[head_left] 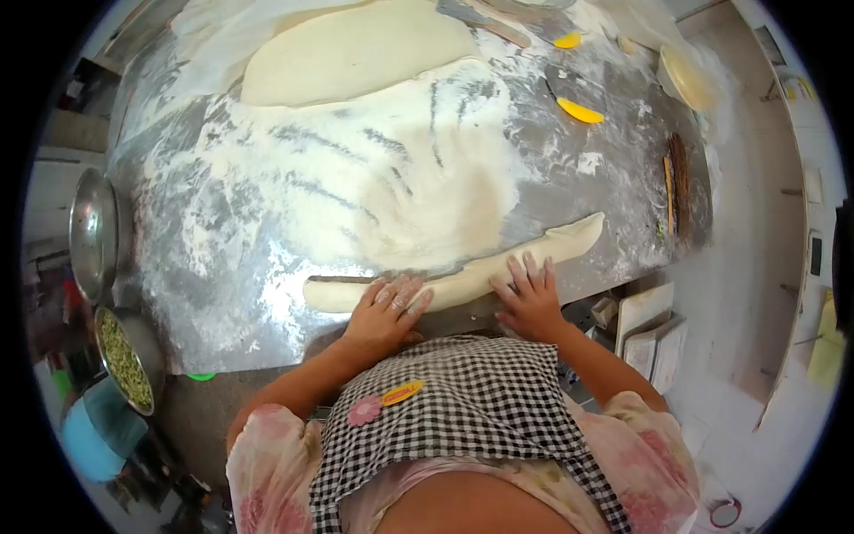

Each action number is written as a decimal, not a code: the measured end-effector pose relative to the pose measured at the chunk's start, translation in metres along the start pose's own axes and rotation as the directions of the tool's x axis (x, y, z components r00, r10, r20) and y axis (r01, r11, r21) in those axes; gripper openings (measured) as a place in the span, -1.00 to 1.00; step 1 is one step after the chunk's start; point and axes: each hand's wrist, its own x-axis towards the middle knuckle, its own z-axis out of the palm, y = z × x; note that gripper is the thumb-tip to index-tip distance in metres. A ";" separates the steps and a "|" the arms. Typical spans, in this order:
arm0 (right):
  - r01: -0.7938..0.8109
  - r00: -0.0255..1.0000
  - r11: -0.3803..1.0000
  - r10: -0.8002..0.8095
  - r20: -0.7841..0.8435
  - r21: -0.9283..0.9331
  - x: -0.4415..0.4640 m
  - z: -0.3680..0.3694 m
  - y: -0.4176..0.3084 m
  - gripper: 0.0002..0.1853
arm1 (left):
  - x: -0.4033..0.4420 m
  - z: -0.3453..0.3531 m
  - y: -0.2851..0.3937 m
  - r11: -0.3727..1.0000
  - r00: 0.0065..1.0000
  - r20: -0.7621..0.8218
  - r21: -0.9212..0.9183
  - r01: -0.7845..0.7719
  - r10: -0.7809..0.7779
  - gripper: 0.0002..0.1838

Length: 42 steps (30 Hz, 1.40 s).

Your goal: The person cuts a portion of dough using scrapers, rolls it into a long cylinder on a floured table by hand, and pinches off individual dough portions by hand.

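A long roll of pale dough (463, 283) lies along the near edge of the floured metal table, rising to the right and ending in a ragged tip. My left hand (384, 313) rests on its left part, palm down with floury fingers laid over the top. Over the right part, my right hand (531, 298) touches the dough with its fingers spread. Both hands look open, though the thumbs' undersides are hidden. At the far side of the table a large flat sheet of dough (360, 55) is spread out.
Flour (427, 191) covers the table's middle. Yellow-handled tools (580, 111) lie at the far right, with thin sticks (678, 191) by the right edge. A metal bowl (93, 236) and a bowl of chopped green filling (124, 360) stand at the left edge. A pale bowl (683, 80) sits far right.
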 end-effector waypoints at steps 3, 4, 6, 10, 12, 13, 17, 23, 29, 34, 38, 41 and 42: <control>-0.085 0.996 0.991 0.082 -0.033 -0.102 0.074 -0.006 0.025 -0.19 | 0.004 0.013 -0.010 0.986 0.989 0.083 0.123 0.114 -0.125 -0.32; -0.132 0.991 0.982 0.126 -0.051 -0.132 0.104 -0.012 0.035 -0.23 | 0.008 0.008 -0.019 0.963 0.971 0.121 0.203 0.178 -0.205 -0.31; -0.268 0.947 0.942 0.219 -0.236 -0.203 0.154 -0.020 0.058 -0.33 | 0.007 -0.009 -0.040 0.876 0.920 0.118 0.372 0.307 -0.373 -0.31; -0.474 0.860 0.870 0.425 -0.283 -0.133 0.151 -0.023 0.071 -0.32 | -0.047 -0.059 -0.081 0.777 0.887 -0.111 0.444 0.447 -0.447 -0.37; -0.408 0.908 0.904 0.388 -0.159 -0.124 0.106 -0.019 0.053 -0.33 | -0.073 -0.067 -0.078 0.730 0.775 0.029 0.358 0.581 -0.631 -0.34; -0.325 0.932 0.942 0.304 -0.199 -0.084 0.080 -0.012 0.044 -0.31 | -0.075 -0.066 -0.066 0.733 0.811 -0.046 0.401 0.550 -0.583 -0.33; -0.267 0.963 0.960 0.262 -0.064 -0.090 -0.004 -0.006 -0.003 -0.20 | -0.014 -0.049 0.010 0.762 0.730 0.218 0.150 0.630 -0.647 -0.24; -0.348 0.927 0.933 0.328 -0.182 -0.093 0.067 -0.005 0.052 -0.19 | 0.075 0.020 0.013 0.871 0.902 0.106 0.327 0.367 -0.419 -0.20; -0.497 0.837 0.862 0.446 -0.316 -0.101 0.171 -0.023 0.137 -0.39 | 0.118 -0.012 -0.061 0.536 0.652 -0.400 0.372 0.758 -0.644 -0.26; -0.185 0.981 0.972 0.175 -0.081 -0.145 0.060 -0.033 0.119 -0.35 | 0.052 0.001 0.014 0.673 0.749 -0.092 0.377 0.636 -0.656 -0.31; -0.197 0.973 0.974 0.208 0.096 -0.115 -0.035 -0.034 0.099 -0.30 | -0.001 0.000 0.077 0.665 0.696 0.043 0.342 0.664 -0.717 -0.36; -0.243 0.970 0.958 0.243 -0.021 -0.155 -0.009 -0.020 0.117 -0.30 | -0.002 0.001 0.061 0.617 0.670 0.007 0.398 0.679 -0.742 -0.38; -0.253 0.966 0.952 0.240 -0.091 -0.171 0.013 -0.015 0.126 -0.30 | 0.010 -0.003 0.045 0.588 0.668 -0.035 0.444 0.677 -0.743 -0.35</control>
